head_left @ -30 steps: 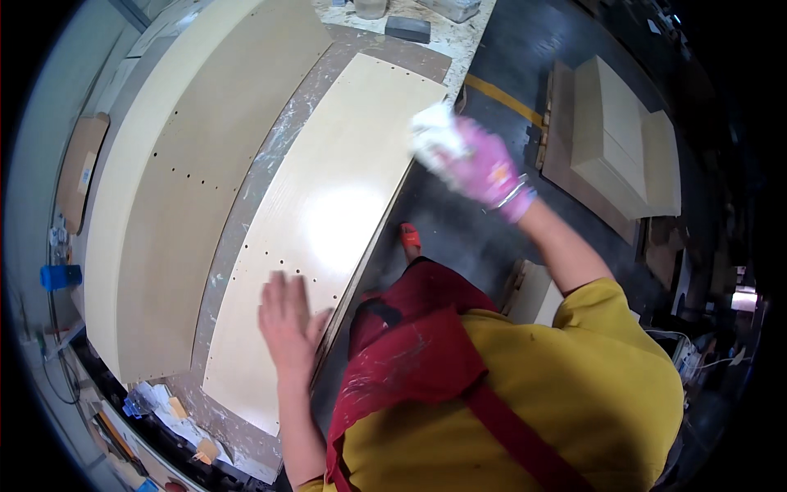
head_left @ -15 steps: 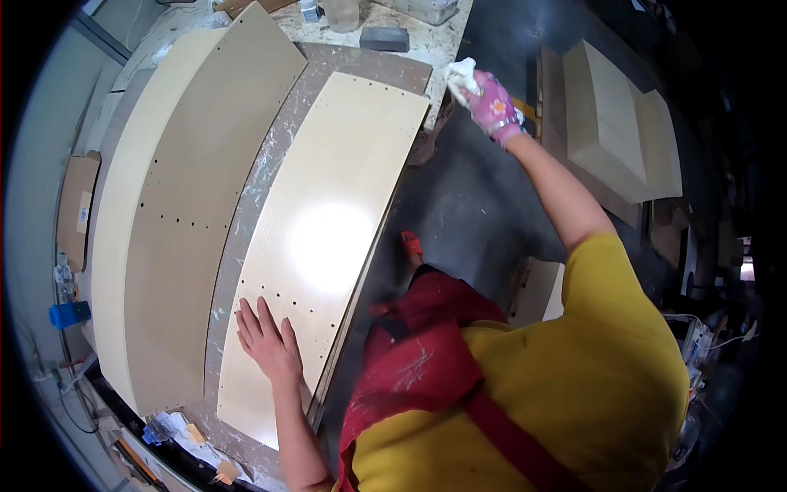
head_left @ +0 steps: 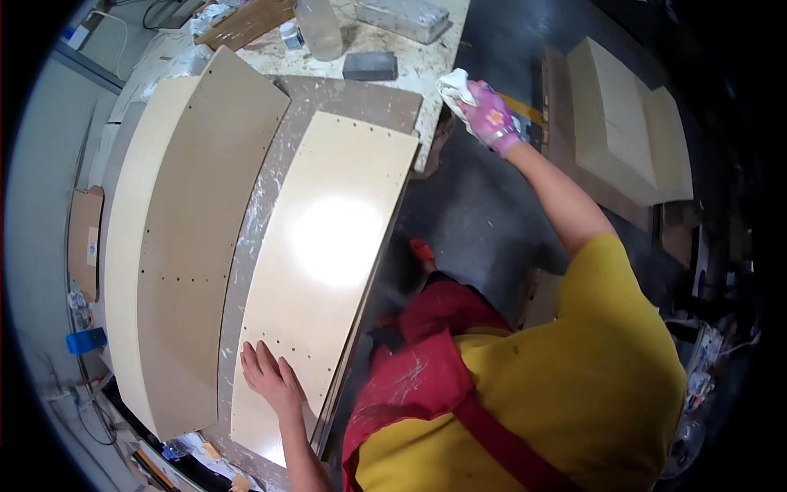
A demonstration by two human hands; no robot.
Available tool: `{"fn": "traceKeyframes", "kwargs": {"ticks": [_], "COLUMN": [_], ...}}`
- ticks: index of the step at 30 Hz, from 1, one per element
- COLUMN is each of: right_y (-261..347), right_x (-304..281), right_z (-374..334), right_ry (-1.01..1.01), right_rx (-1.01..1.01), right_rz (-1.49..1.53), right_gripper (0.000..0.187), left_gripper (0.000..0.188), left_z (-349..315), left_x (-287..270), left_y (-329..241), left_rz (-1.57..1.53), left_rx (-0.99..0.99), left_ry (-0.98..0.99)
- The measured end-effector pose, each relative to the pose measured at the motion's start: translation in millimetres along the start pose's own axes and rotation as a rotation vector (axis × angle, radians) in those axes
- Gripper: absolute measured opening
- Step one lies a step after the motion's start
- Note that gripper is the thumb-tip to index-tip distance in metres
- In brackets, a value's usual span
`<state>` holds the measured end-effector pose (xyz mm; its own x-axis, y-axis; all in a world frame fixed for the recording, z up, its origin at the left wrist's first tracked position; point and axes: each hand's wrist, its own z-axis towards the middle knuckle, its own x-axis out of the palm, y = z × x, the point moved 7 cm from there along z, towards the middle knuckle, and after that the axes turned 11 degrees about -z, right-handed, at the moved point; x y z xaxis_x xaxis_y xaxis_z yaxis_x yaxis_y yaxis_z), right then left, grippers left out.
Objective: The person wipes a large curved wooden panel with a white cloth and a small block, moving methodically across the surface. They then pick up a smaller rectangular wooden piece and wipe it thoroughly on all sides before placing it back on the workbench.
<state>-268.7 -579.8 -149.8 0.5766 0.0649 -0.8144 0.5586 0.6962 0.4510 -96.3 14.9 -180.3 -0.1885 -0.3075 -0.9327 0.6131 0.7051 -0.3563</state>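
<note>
- Fingers [head_left: 264, 354] of the left hand [head_left: 272, 380], bare, lie outstretched and flat on the panel [head_left: 283, 279], grasping nothing.
- The right hand [head_left: 492, 119], pink-gloved, is curled round one white cloth [head_left: 453, 84], held out to the right of the panel's far end and apart from it.
- That panel is one pale, bowed piece set lengthwise before the person; four small holes [head_left: 353, 125] show along its far end, and others run across it near the left hand, too small to count surely.
- Left of it, with a gap between, lies one larger curved piece [head_left: 184, 221], with a row of holes too.
- One paint-streaked board [head_left: 385, 100] shows under and between the two.
- Beyond, on one spattered table [head_left: 426, 70]: one grey block [head_left: 370, 66], one cloudy container [head_left: 320, 33], one small bottle [head_left: 290, 35], one oblong box [head_left: 402, 16].
- Farther left, one blue object [head_left: 86, 340] and one cardboard piece [head_left: 84, 246].
- On the floor [head_left: 463, 197], one red slipper [head_left: 420, 249]; well to the right, two pale blocks [head_left: 615, 115], adjoining.
</note>
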Motion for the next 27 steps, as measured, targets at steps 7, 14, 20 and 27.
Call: {"fn": "traceKeyframes", "kwargs": {"ticks": [7,14,20,27], "right_y": [177,38,115,188], "right_x": [52,-3,66,165], "right_z": [-95,49,-6,61], "right_ry": [0.323,0.225,0.48,0.541], "right_rx": [-0.812,-0.377,-0.907,-0.753], "right_rz": [-0.018,-0.182,-0.037,-0.091], "right_gripper": [0.019,0.032,0.039,0.053], "left_gripper": [0.057,0.05,0.056,0.056], "left_z": [139,170,199,200], "left_x": [45,75,86,82], "left_y": [-156,-176,-201,-199], "left_rz": [-0.182,-0.177,-0.058,-0.095], "left_rx": [0.185,0.113,0.103,0.044], "left_ry": [-0.04,0.051,0.009,0.023]}}
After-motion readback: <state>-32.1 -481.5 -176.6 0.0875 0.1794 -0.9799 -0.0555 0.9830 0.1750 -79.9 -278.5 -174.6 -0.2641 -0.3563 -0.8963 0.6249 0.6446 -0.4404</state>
